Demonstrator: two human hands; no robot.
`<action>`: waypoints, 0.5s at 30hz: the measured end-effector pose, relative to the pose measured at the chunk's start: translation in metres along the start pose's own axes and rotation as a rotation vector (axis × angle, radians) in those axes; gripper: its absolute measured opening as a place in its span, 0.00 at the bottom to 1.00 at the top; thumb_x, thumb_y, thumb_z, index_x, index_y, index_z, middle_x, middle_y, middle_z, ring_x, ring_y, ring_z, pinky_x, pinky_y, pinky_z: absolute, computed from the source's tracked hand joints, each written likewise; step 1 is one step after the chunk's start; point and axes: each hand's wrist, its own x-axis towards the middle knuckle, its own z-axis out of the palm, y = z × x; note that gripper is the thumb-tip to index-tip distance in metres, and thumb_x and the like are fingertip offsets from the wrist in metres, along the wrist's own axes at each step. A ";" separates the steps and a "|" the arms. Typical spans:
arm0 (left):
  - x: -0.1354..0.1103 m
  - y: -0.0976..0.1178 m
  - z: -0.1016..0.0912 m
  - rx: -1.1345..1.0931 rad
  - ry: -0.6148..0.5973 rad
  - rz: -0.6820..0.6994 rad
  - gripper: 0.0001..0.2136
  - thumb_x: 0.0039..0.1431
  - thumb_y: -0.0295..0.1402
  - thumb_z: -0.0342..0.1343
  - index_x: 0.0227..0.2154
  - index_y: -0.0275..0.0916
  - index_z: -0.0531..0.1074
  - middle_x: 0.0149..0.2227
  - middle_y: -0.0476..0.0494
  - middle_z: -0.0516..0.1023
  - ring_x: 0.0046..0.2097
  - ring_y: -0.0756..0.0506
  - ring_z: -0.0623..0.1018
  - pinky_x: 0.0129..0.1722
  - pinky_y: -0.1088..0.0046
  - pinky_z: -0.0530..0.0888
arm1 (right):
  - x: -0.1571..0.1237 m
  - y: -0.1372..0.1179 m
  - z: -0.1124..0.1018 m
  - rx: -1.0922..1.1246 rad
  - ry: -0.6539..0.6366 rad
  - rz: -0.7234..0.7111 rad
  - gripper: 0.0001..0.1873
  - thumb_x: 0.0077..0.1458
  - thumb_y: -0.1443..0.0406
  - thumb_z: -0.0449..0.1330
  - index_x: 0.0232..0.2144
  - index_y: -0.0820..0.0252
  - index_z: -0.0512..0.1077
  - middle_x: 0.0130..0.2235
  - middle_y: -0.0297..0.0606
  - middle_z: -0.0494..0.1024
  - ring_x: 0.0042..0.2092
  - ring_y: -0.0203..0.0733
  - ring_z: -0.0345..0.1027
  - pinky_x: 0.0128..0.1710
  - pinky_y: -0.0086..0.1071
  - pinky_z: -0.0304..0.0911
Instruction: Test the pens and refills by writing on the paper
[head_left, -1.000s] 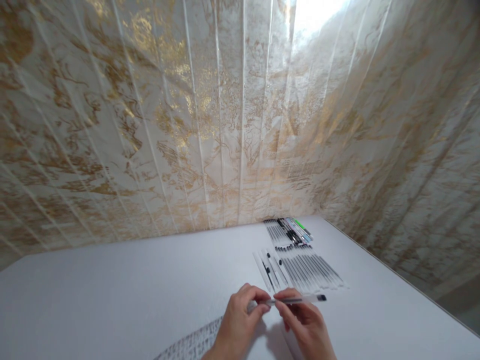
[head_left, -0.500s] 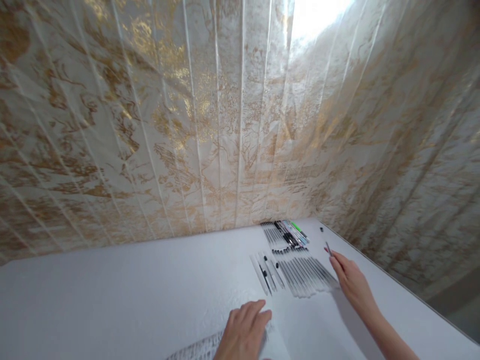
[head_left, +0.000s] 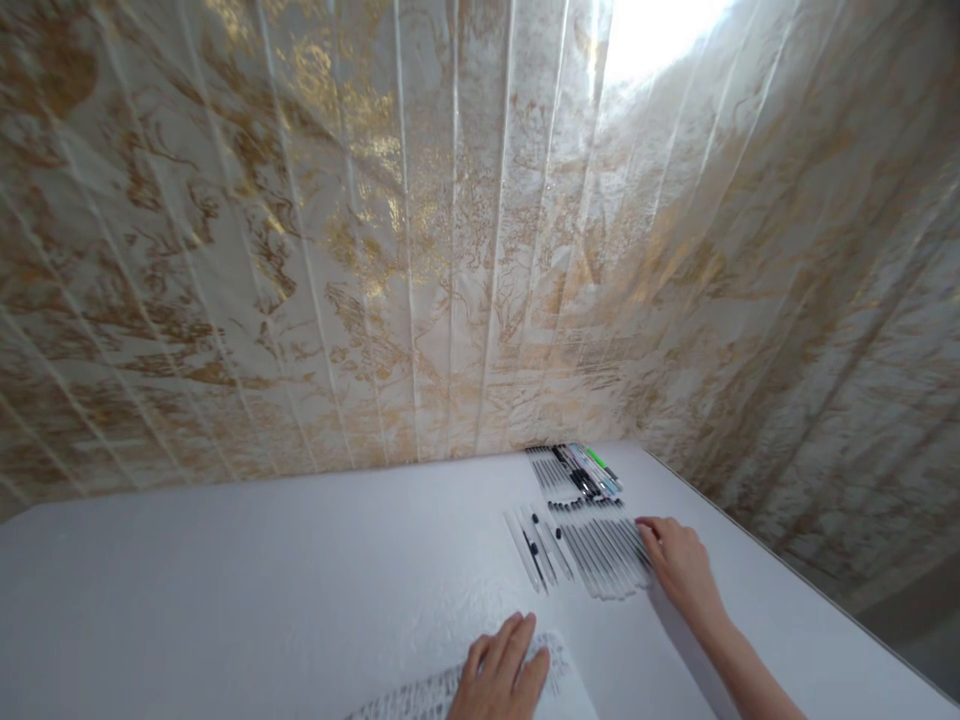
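My right hand (head_left: 681, 567) reaches forward and rests on the right end of a row of several clear pens (head_left: 600, 553) laid side by side on the white table (head_left: 225, 580). Its fingers curl down over the pens; whether they grip one I cannot tell. My left hand (head_left: 501, 676) lies flat, fingers stretched out, on a sheet of paper covered in handwriting (head_left: 450, 690) at the near edge. A few loose clear pen barrels (head_left: 536, 545) lie just left of the row.
Behind the row, against the wall, lies another bundle of pens (head_left: 576, 470), one with a green part. A glossy gold-and-white marbled panel wall (head_left: 450, 250) rises behind and to the right. The table's right edge runs diagonally near my right forearm.
A second ago both hands held one pen together. My right hand then reached out to the far right and has now come back onto the pen row; my left hand dropped flat onto the paper.
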 end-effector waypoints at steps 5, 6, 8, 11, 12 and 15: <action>0.013 0.000 -0.016 -0.286 0.026 -0.055 0.11 0.63 0.37 0.49 0.46 0.43 0.70 0.54 0.40 0.75 0.55 0.40 0.72 0.50 0.62 0.69 | -0.031 -0.086 -0.023 0.058 -0.135 -0.250 0.14 0.62 0.62 0.49 0.36 0.56 0.74 0.31 0.36 0.81 0.34 0.42 0.74 0.30 0.29 0.58; 0.016 -0.002 -0.021 -0.374 0.053 -0.082 0.12 0.61 0.39 0.50 0.45 0.42 0.70 0.51 0.38 0.76 0.52 0.39 0.73 0.49 0.61 0.69 | -0.038 -0.103 -0.024 0.057 -0.157 -0.288 0.12 0.60 0.63 0.51 0.34 0.56 0.74 0.31 0.36 0.81 0.34 0.43 0.75 0.30 0.29 0.58; 0.023 -0.006 -0.030 -0.552 0.123 -0.166 0.11 0.61 0.39 0.48 0.41 0.40 0.70 0.43 0.39 0.77 0.46 0.40 0.75 0.44 0.63 0.71 | -0.048 -0.133 -0.025 0.037 -0.186 -0.323 0.10 0.58 0.63 0.54 0.33 0.58 0.75 0.32 0.42 0.82 0.36 0.48 0.76 0.31 0.31 0.58; 0.028 -0.013 -0.038 -0.786 0.220 -0.386 0.11 0.62 0.39 0.44 0.38 0.41 0.68 0.36 0.43 0.74 0.36 0.45 0.75 0.34 0.70 0.71 | -0.055 -0.163 -0.024 0.006 -0.221 -0.326 0.10 0.55 0.67 0.56 0.34 0.65 0.77 0.35 0.53 0.82 0.38 0.53 0.77 0.33 0.34 0.60; 0.029 -0.015 -0.038 -0.858 0.249 -0.477 0.12 0.62 0.40 0.44 0.40 0.41 0.67 0.36 0.44 0.74 0.33 0.47 0.74 0.32 0.71 0.71 | -0.057 -0.169 -0.024 0.003 -0.233 -0.329 0.11 0.54 0.69 0.55 0.35 0.67 0.77 0.36 0.56 0.82 0.38 0.54 0.77 0.33 0.34 0.61; 0.030 -0.023 -0.039 -1.047 0.372 -0.733 0.18 0.59 0.47 0.48 0.45 0.41 0.63 0.41 0.41 0.74 0.30 0.48 0.75 0.27 0.72 0.70 | -0.067 -0.185 -0.032 0.040 -0.284 -0.381 0.11 0.52 0.69 0.56 0.33 0.66 0.79 0.36 0.55 0.82 0.38 0.53 0.77 0.33 0.33 0.62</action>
